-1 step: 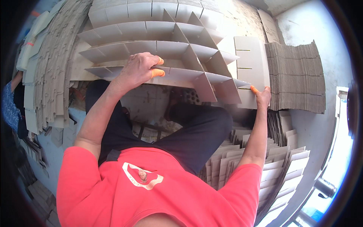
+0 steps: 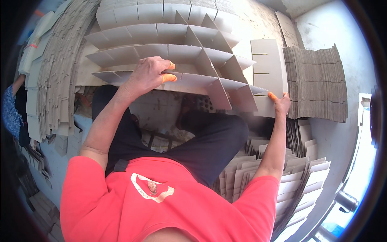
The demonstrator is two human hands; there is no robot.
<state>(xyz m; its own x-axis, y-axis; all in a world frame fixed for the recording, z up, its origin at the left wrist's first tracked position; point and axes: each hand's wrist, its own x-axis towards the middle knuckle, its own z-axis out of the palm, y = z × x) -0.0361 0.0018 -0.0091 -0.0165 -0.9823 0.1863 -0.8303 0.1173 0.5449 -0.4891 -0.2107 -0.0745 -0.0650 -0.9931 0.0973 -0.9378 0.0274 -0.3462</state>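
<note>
A partly interlocked cardboard divider grid [image 2: 187, 50] stands on the work surface, with three long strips running left to right and two cross strips slotted through them on the right. My left hand [image 2: 149, 74] is closed on the top edge of the nearest long strip, with orange covers on its thumb and fingertip. To the right of the grid lies a flat slotted cardboard strip [image 2: 264, 62]. My right hand [image 2: 281, 105] pinches that strip near its close end, one fingertip in an orange cover. The right tip of the nearest long strip reaches over the flat strip.
A tall stack of slotted cardboard strips [image 2: 316, 82] stands at the right. More strips [image 2: 60, 76] are piled at the left and others [image 2: 157, 10] at the back. Below my right arm stand further cardboard pieces [image 2: 298, 177]. Someone's blue patterned clothing [image 2: 12, 113] shows at far left.
</note>
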